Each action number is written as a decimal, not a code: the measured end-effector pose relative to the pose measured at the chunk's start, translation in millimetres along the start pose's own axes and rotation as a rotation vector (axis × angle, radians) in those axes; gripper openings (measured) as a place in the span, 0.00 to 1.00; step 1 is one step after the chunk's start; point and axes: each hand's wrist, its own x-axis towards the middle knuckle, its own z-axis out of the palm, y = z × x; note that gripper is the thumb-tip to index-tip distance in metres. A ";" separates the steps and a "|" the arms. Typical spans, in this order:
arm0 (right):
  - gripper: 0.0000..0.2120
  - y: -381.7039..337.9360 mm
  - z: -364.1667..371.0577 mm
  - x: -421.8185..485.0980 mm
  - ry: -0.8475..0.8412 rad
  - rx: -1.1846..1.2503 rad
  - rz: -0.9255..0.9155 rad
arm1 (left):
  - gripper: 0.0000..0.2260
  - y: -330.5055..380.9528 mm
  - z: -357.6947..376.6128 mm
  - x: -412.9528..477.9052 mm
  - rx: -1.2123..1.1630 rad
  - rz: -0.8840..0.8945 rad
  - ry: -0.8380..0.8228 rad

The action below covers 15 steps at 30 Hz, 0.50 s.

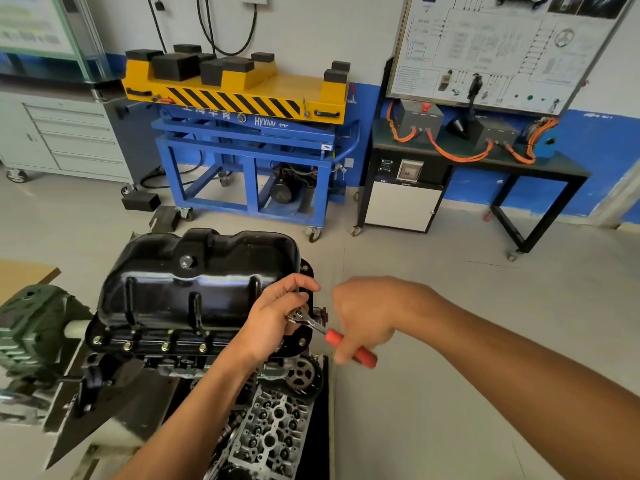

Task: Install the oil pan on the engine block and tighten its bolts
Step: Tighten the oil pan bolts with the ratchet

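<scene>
Ratchet (317,325) points far-left at oil pan (194,282), socket hidden; left grip (277,317) pinches its head, right grip (363,317) clasps its handle.

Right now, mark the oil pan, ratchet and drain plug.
oil pan (194,285), head view, glossy black top face.
ratchet (334,337), head view, upper end of red grip.
drain plug (186,261), head view, bolt head.

Glossy black painted-metal oil pan (194,271), bright metal ratchet (306,318) with matt red handle.
</scene>
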 end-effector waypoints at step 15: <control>0.08 15.0 1.5 45.5 0.832 -0.197 -0.166 | 0.21 -2.9 -18.0 -10.4 -0.135 0.066 -0.043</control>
